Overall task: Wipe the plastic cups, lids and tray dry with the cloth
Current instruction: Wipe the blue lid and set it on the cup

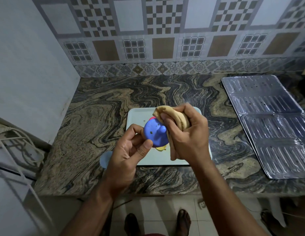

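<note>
Fingers (pixel 145 147) of my left hand (pixel 124 159) pinch the blue spouted lid (pixel 154 133) by its rim; my right hand (pixel 185 133) is clenched round the bunched cloth (pixel 174 116), pressed against the lid's far side. Both hover above the tray (pixel 136 116) on the bench (pixel 97 116). Light, stiff, probably slick plastic, I judge: gripping the rim suits it.

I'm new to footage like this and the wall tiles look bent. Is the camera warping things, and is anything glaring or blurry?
Head view: the wide-angle lens bows the patterned wall tiles toward the edges; the ribbed shiny metal sheet throws pale glare; the light is dim and bluish; the right hand bunching the tan cloth looks slightly soft, while the left hand gripping the blue spouted plastic lid is sharper.
</note>
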